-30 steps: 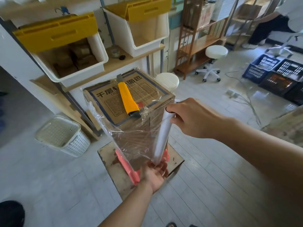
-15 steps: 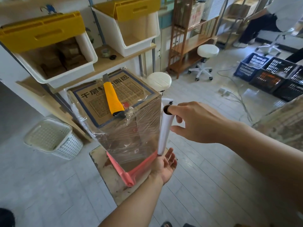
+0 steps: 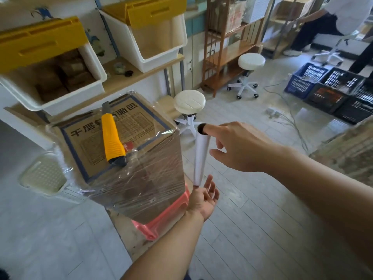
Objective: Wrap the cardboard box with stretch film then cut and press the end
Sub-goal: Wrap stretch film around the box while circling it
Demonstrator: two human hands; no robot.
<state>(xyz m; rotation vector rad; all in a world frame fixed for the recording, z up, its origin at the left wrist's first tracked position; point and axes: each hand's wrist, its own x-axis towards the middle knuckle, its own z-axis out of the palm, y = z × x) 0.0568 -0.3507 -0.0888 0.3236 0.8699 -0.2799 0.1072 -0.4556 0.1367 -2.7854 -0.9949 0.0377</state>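
Since 1.0 s ago: stretch film roll [image 3: 200, 156] has swung off the near corner of the cardboard box [image 3: 141, 178] and now stands upright just beside its right face. Your right hand [image 3: 242, 146] has its index finger poked into the top core, the rest loose. Your left hand [image 3: 203, 199], palm up and fingers spread, props the lower end. The box sits on a pink stool [image 3: 161, 223], yellow knife [image 3: 111, 136] on top.

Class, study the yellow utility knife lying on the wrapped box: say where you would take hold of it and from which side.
Grip the ribbed yellow handle of the utility knife from above, pinching across its width: it lies flat on the cardboard box, blade end pointing away.
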